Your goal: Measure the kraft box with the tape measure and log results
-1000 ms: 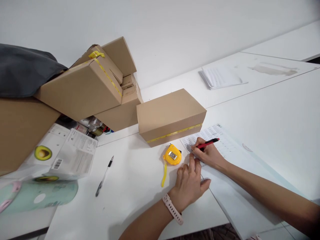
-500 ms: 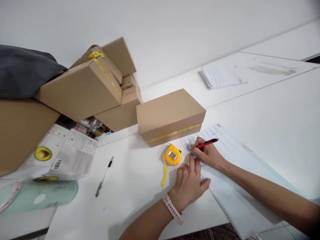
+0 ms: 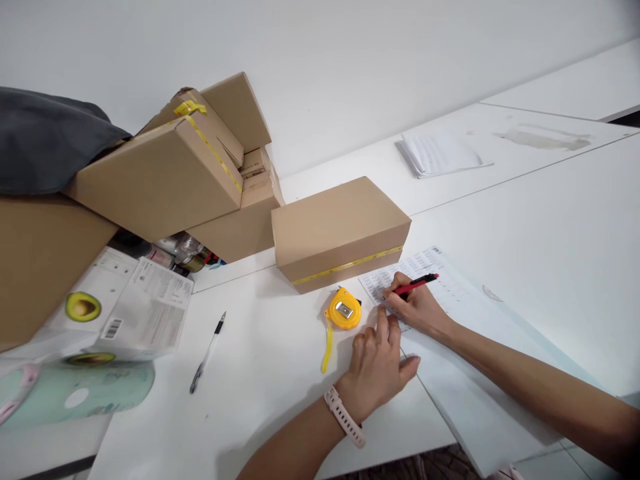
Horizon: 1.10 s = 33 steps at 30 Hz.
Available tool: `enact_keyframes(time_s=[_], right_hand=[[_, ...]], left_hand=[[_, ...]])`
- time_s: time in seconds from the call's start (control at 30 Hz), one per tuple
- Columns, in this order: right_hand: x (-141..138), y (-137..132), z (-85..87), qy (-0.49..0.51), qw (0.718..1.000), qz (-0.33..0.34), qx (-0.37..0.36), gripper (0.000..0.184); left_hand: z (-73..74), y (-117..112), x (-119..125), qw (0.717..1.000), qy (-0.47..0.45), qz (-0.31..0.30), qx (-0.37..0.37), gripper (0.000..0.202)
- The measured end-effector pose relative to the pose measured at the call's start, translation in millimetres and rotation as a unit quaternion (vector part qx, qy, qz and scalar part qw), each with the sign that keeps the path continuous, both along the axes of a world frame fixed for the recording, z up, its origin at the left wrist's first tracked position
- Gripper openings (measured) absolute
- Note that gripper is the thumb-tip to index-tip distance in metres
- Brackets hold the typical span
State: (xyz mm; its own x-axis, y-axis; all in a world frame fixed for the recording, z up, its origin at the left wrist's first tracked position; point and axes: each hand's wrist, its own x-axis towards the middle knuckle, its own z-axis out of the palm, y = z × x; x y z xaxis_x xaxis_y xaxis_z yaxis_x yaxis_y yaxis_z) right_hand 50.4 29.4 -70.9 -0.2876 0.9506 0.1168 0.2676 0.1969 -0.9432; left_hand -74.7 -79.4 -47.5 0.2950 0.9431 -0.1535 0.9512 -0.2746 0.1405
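A red and black pen (image 3: 416,285) is gripped in my right hand (image 3: 414,308), its tip down at a printed sheet (image 3: 450,287) that lies on the table. My left hand (image 3: 376,363) rests palm down with fingers stretched out, the fingertips on the sheet's left edge and holding nothing. Left of that hand lies a yellow tape measure (image 3: 344,309) with a yellow strap. Just behind the tape measure and the sheet sits a closed cardboard box (image 3: 343,233) with yellow tape along its side.
A clear pen with a black grip (image 3: 207,352) lies on the white table at left. Stacked cardboard boxes (image 3: 160,177), a white avocado-printed box (image 3: 140,307), a green bottle (image 3: 100,393) and dark cloth (image 3: 50,140) fill the left side. A paper stack (image 3: 443,152) lies at the back.
Almost nothing differs. The whole view has shifted very slightly, and both hands and the pen keep nearly the same places.
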Motion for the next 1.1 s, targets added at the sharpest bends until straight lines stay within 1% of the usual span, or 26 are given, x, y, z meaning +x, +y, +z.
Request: enact_keyframes(time_s=[0.17, 0.37, 0.73, 0.93, 1.1], right_hand=[[0.1, 0.3, 0.4, -0.005, 1.000, 0.008, 0.009, 0.024], [1.7, -0.2, -0.1, -0.014, 1.000, 0.016, -0.005, 0.022], [1.4, -0.3, -1.4, -0.007, 1.000, 0.006, 0.004, 0.020], [1.1, 0.2, -1.7, -0.006, 1.000, 0.008, 0.003, 0.019], [0.7, 0.0, -2.3, -0.010, 1.000, -0.004, 0.004, 0.021]], left_hand=[[2.5, 1.0, 0.4, 1.000, -0.001, 0.000, -0.015, 0.075], [0.2, 0.0, 0.2, 1.000, -0.003, 0.000, 0.009, 0.074], [3.5, 0.6, 0.6, 1.000, 0.007, -0.003, -0.016, 0.075], [4.1, 1.2, 0.4, 1.000, 0.009, -0.003, -0.014, 0.075], [3.9, -0.4, 0.8, 1.000, 0.009, -0.002, -0.014, 0.075]])
